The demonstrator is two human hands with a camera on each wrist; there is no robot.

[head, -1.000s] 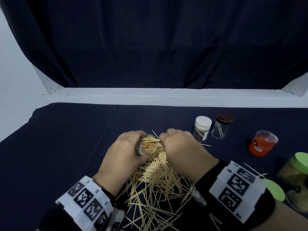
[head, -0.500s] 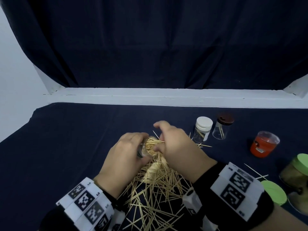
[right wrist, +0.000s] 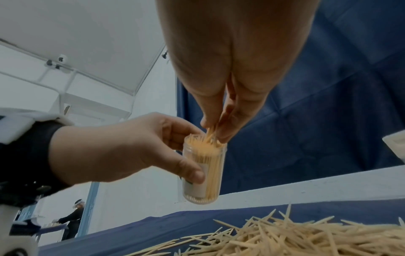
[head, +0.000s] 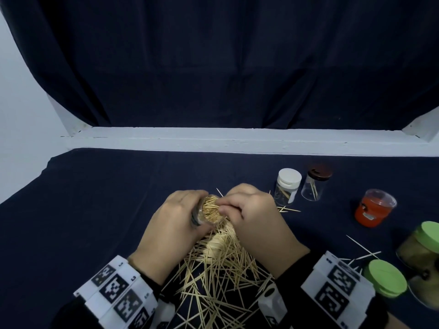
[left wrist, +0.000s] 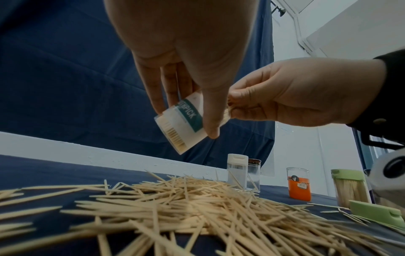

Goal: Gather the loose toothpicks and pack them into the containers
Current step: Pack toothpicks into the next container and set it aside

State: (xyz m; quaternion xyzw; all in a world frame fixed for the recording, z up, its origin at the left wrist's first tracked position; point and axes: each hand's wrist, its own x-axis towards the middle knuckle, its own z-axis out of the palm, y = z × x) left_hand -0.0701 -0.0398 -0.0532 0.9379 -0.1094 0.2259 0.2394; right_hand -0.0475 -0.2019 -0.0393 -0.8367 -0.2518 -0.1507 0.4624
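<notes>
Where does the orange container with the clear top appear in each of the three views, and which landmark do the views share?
Head view: the orange container stands at the right, on the dark cloth, right of the two small clear jars.
Left wrist view: it stands low at the right, left of the green-lidded jar.
Right wrist view: not in the picture.
Shared landmark: the toothpick container that the left hand grips, above the loose toothpick pile.

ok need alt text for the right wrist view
A left hand holds a clear jar packed with toothpicks while the right hand pinches more into its open top. Loose toothpicks lie heaped on dark cloth below.
</notes>
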